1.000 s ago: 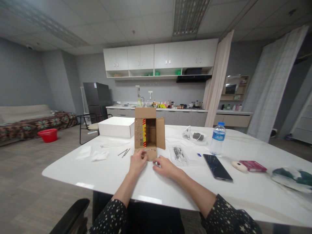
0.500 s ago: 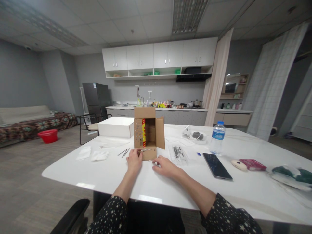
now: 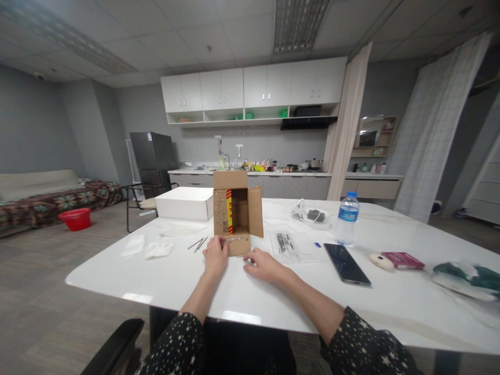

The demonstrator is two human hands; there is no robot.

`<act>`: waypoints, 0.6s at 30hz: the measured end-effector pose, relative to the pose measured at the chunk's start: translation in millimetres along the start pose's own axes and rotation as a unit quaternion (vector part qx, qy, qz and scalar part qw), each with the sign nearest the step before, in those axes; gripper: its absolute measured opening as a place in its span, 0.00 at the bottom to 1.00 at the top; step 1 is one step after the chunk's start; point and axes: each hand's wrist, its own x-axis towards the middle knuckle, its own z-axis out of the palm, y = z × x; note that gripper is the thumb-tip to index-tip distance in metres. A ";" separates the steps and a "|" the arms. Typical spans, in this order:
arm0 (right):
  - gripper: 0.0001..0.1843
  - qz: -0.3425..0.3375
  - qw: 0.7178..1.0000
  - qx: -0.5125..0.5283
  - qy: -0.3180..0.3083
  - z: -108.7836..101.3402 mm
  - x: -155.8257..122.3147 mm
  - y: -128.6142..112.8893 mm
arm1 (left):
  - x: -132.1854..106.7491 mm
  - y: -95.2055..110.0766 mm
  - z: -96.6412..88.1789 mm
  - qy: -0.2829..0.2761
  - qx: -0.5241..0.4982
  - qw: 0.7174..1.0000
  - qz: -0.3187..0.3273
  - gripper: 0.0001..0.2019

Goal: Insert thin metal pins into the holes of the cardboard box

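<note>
Fingers of left hand [image 3: 216,256] pinch tiny unclear thing at cardboard box [image 3: 237,212]; right hand [image 3: 263,265] loosely curled.

Cardboard box [image 3: 237,213] before both hands

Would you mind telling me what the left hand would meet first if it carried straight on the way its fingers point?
The left hand points away from the person, and its fingertips are already at the lower flap of the cardboard box, so the flap comes first. Whether they actually touch it is hard to tell.
</note>
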 end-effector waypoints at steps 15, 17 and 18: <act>0.18 0.007 1.000 0.005 -0.007 -3.4 -1.5 -3.7 | -1.5 1.8 -6.0 0.072 -0.144 0.985 0.063 0.06; 0.18 0.003 1.000 0.004 -0.003 -1.7 -1.0 -1.7 | -2.9 3.9 -6.6 0.059 -0.159 0.982 0.088 0.06; 0.18 0.001 1.000 0.004 -0.001 -1.0 -0.6 -0.7 | -3.5 4.8 -6.7 0.049 -0.162 0.980 0.101 0.06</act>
